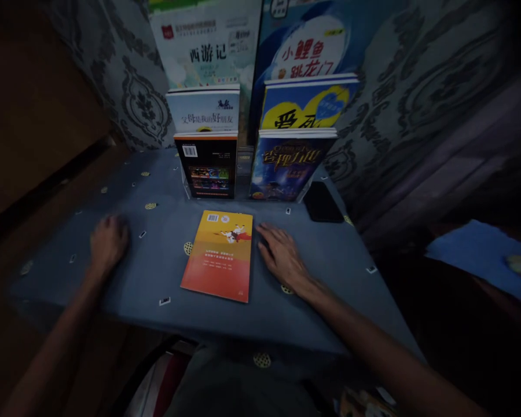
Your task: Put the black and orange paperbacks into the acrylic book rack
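A thin book point(219, 255) with a yellow-to-red cover lies on the table between my hands. A barcode and small flying figures show near its top edge. Just right of the book, my right hand point(282, 255) rests on the cloth with fingers stretched out, its fingertips close to the cover but apart from it. Over on the left, my left hand point(108, 240) sits on the tabletop with its fingers curled in and nothing visible in them. It is dim and slightly blurred.
Behind the book, a clear tiered stand holds several books, including a black one point(208, 168) and a dark blue one point(290, 168). A black phone point(322, 201) lies right of the stand. Grey-blue cloth point(156, 260) covers the table. Patterned wall covering point(145, 104) rises behind.
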Motion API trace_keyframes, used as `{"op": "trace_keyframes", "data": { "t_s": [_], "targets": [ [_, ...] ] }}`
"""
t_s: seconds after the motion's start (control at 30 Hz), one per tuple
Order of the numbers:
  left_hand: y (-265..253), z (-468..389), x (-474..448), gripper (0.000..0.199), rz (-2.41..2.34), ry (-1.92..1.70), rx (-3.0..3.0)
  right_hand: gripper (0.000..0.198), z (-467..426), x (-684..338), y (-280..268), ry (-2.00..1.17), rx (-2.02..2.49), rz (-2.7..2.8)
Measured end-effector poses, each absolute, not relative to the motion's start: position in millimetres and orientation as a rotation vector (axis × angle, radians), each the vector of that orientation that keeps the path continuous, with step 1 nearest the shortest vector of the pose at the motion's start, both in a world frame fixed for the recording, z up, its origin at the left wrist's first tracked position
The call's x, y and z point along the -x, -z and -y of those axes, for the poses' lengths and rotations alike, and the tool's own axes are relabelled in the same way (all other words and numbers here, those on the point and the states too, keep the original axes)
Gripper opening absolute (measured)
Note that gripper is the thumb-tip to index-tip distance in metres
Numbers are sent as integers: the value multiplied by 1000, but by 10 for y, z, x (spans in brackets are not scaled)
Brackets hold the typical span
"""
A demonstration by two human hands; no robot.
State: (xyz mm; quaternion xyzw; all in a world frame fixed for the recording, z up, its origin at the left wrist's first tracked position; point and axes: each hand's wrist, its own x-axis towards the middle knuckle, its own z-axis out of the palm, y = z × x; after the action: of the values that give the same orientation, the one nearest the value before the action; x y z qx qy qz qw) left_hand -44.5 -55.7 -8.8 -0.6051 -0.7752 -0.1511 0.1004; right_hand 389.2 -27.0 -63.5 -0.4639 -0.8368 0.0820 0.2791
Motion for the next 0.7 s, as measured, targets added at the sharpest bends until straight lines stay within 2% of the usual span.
{"op": "trace_keyframes", "data": {
  "t_s": [0.07,0.17,0.27,0.33,0.6,0.7],
  "targets": [
    [84,625,-79,45,2030,669,2062,45,204,-3874,644,-291,1169,2192],
    [121,866,-911,50,1637,644,2457,47,-3,-3810,653,-393,1093,2111],
    [183,1151,-1462,80,1331,399,2754,47,-239,-3724,650,-502,1111,2067],
    [233,1257,-1599,89,1284,301,2773,46,-338,-3683,648,-557,1121,2058],
    [346,1204,-1333,83,1182,339,2665,34,-274,-3695,590,-558,1106,2035],
    [306,1240,-1202,74,1105,398,2699,30,-238,-3687,575,-506,1107,2067]
  ]
}}
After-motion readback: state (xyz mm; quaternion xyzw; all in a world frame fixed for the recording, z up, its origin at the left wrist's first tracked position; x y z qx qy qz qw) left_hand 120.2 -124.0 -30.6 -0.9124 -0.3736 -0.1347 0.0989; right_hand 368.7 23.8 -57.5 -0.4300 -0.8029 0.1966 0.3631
